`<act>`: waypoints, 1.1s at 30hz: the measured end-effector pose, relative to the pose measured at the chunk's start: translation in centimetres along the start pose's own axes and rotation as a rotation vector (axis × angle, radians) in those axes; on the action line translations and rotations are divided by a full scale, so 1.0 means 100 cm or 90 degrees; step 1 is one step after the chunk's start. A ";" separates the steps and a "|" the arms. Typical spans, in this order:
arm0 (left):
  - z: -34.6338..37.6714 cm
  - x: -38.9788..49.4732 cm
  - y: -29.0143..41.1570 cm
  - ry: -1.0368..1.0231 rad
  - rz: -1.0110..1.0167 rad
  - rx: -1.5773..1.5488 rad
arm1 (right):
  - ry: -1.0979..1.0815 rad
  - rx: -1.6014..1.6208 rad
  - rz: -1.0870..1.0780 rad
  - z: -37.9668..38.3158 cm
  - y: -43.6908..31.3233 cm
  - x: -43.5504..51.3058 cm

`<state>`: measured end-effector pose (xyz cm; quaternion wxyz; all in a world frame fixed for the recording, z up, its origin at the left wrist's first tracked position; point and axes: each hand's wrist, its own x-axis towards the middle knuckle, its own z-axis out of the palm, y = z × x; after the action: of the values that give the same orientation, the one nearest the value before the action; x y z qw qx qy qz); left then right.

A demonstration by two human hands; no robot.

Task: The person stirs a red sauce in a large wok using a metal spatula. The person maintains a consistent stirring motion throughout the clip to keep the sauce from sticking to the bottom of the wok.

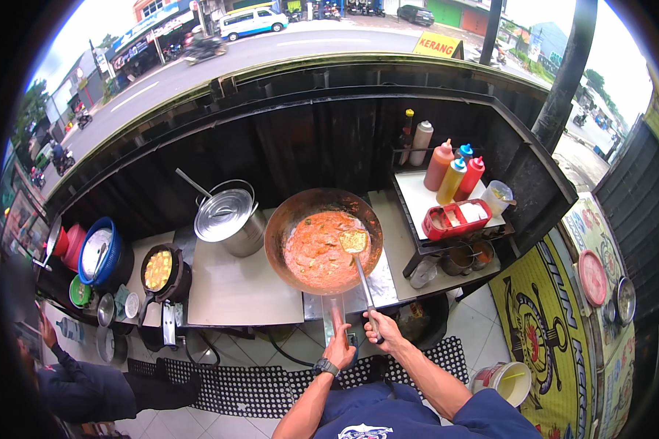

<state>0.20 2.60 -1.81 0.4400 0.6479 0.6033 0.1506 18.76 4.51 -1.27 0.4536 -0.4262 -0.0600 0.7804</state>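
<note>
A large metal wok full of orange-red sauce with green bits stands before me. Below it, my left hand is closed around the wok's handle, with a dark watch on the wrist. To its right, my right hand grips the dark handle end of a long metal spatula. The spatula's blade rests in the right part of the sauce, coated with it. What lies under the wok is mostly hidden.
Left of the wok stands a lidded steel pot; farther left, a small pan of yellow pieces on a stove. Squeeze bottles and a red condiment box occupy a raised shelf at right. A co-worker is at lower left; a bucket stands lower right.
</note>
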 end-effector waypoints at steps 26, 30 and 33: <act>0.002 0.001 -0.001 0.008 -0.003 0.003 | 0.022 -0.012 0.001 0.007 0.002 0.003; 0.003 0.001 -0.005 0.011 -0.005 0.007 | 0.019 -0.015 0.003 0.007 0.002 0.003; 0.002 0.000 -0.002 0.007 -0.006 0.005 | 0.019 -0.014 0.003 0.007 0.002 0.003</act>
<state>0.18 2.52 -2.06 0.4348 0.6457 0.6095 0.1502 18.09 4.87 -1.13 0.4479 -0.4431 -0.0611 0.7742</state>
